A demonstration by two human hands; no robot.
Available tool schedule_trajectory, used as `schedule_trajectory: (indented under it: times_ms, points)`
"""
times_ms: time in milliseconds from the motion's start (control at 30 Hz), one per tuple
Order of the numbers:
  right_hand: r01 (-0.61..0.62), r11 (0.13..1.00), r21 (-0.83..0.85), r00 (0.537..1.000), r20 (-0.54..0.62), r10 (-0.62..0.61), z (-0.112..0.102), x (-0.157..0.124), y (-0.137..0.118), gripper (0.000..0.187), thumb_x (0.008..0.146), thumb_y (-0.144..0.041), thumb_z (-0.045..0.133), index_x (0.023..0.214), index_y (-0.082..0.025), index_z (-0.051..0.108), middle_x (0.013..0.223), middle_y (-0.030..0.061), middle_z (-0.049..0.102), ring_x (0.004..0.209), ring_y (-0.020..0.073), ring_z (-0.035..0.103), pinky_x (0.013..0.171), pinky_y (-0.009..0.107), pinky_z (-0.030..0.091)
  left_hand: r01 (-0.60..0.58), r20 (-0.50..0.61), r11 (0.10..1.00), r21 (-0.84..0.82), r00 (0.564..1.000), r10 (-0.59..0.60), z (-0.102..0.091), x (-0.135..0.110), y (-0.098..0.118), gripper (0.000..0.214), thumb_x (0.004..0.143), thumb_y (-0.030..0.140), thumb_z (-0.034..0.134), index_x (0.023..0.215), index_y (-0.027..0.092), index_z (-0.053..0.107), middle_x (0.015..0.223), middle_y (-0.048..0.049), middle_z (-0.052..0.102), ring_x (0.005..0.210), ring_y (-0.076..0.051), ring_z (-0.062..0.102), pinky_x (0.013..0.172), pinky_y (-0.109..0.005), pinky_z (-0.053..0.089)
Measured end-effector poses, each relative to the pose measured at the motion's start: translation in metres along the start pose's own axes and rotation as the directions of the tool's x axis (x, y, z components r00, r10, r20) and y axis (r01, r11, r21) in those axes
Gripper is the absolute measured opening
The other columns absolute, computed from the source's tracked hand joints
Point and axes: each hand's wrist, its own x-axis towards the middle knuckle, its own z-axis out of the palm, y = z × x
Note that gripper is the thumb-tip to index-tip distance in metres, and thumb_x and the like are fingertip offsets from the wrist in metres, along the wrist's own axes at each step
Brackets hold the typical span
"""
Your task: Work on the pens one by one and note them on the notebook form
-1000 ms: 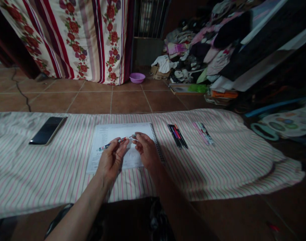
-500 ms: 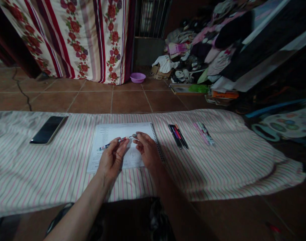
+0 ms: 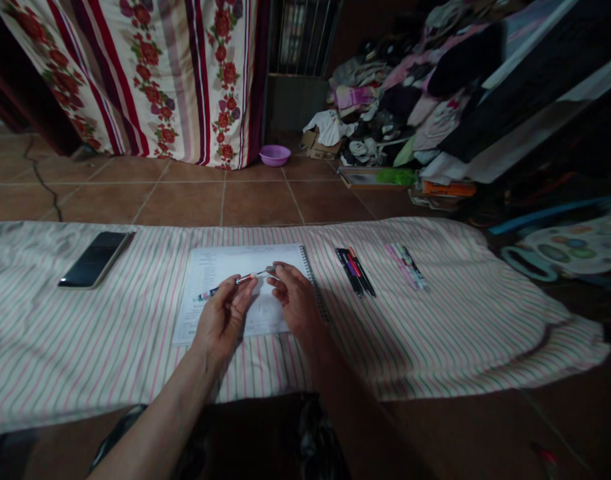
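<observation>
My left hand (image 3: 221,313) is closed around a pen (image 3: 244,278) with a patterned barrel, its back end pointing left and its front end to the right. A thin piece runs from the pen's front to a small greyish part (image 3: 270,269). My right hand (image 3: 294,293) pinches that part between thumb and forefinger, the other fingers curled. It is too small to tell whether it is the pen's tip cone. Beneath both hands lies an open spiral notebook (image 3: 285,257) with faint marks on its white page.
Right of the notebook lie several dark pens (image 3: 356,272) and a group of pink and pale pens (image 3: 406,267). A phone (image 3: 94,260) rests at the left on the striped cloth (image 3: 145,333). Beyond are a purple basin (image 3: 275,156), a curtain (image 3: 185,80) and piled clothes (image 3: 385,100).
Both hands keep nearly the same place and grip. The small greyish part sits very slightly farther right of the pen's barrel, with a bit more of the thin piece showing.
</observation>
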Motion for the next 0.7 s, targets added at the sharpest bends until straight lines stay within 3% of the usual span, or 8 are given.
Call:
schedule_trajectory:
  times_ms: [700]
  points:
    - [0.057,0.998,-0.041,0.998,0.042,-0.055,0.0014,-0.0036,-0.0056,0.028,0.068,-0.039,0.065,0.092,-0.024,0.065,0.093,0.0015,0.067,0.074,0.0115,0.061,0.054,0.018,0.04,0.081,-0.018,0.99,-0.113,0.996,-0.084,-0.0004,0.0007,-0.001,0.018,0.085,0.003,0.041,0.08,0.005,0.059,0.075,-0.0146,0.069,0.075,-0.021,0.069,0.062,-0.021,0.058]
